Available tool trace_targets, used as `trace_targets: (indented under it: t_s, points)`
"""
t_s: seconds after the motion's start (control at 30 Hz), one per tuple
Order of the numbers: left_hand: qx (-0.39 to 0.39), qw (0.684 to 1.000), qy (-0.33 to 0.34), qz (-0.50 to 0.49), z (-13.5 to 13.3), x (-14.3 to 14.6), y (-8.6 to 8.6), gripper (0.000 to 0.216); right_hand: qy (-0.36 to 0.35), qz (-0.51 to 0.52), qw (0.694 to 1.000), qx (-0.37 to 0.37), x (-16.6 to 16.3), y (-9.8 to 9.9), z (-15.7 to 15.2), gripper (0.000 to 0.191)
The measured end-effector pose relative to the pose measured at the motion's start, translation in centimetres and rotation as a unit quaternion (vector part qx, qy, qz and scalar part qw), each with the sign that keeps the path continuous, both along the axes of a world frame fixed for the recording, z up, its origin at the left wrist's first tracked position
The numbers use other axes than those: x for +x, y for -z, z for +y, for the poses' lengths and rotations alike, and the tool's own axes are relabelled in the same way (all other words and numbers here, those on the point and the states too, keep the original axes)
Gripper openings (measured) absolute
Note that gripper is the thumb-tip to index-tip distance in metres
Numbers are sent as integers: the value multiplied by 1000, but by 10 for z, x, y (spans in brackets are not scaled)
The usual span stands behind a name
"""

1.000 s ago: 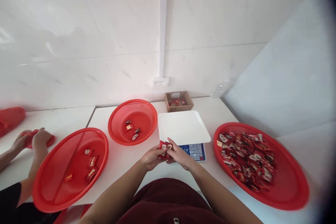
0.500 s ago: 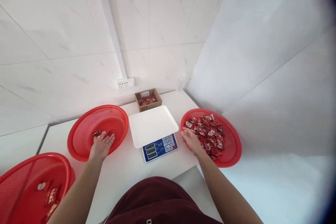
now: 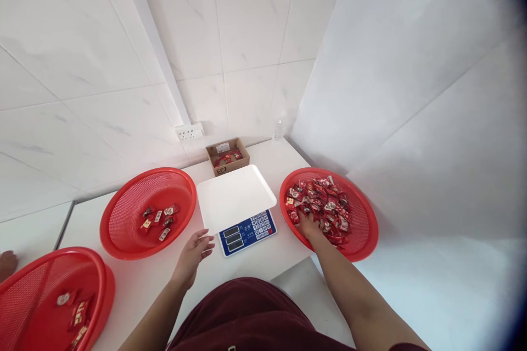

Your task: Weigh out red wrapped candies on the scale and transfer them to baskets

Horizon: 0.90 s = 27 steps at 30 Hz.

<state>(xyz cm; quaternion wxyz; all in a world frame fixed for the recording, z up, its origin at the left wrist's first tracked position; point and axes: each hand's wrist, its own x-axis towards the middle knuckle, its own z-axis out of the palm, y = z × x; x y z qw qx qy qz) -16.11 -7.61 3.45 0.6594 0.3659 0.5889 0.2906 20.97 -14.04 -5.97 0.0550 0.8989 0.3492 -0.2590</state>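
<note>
My right hand reaches into the red basket on the right and rests among a heap of small red wrapped packets; its fingers are buried in them. My left hand hovers open and empty over the white table, just left of the scale. The scale has a bare white tray and a blue keypad. A middle red basket holds several packets.
A third red basket with a few packets sits at the lower left, with another person's hand just beyond it. A small cardboard box stands by the wall under a socket. Walls close in behind and right.
My left hand has pulled back out of the middle basket toward the scale, leaving packets there. My right hand has pushed deeper into the right basket's heap. The view has turned right.
</note>
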Motion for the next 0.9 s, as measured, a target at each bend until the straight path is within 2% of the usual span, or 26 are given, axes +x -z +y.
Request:
trace_targets:
  t_s: [0.07,0.17,0.27,0.33,0.4,0.5,0.6,0.67,0.77,0.83,0.9]
  points:
    - [-4,1000,24,7,-2,2,1,38,-10,-8,1000,19,2,1,0,63]
    - [-15,999,38,16,-5,2,2,41,-10,31,994,100,15,-1,-6,58]
    - [-26,999,39,18,-6,-3,2,44,70,141,963,221,31,-8,-16,56]
    - [-32,999,34,19,-5,-6,3,45,177,256,903,296,39,-15,-22,58]
    - [-40,999,26,19,-4,-8,4,46,285,368,814,349,43,-23,-26,60]
    - [-52,998,26,14,-3,-7,6,47,380,463,693,401,46,-33,-32,49]
    - [-59,997,44,9,-3,-1,6,49,436,484,624,432,46,-36,-35,31]
    - [-60,996,61,6,-4,2,5,49,445,490,603,445,45,-38,-34,25]
    - [-59,995,83,2,-6,5,2,49,411,510,599,461,38,-49,-26,22]
    - [-59,994,91,6,-8,6,1,49,370,528,618,451,28,-65,-13,25]
    - [-60,993,96,13,-9,6,1,48,305,546,656,421,12,-83,6,33]
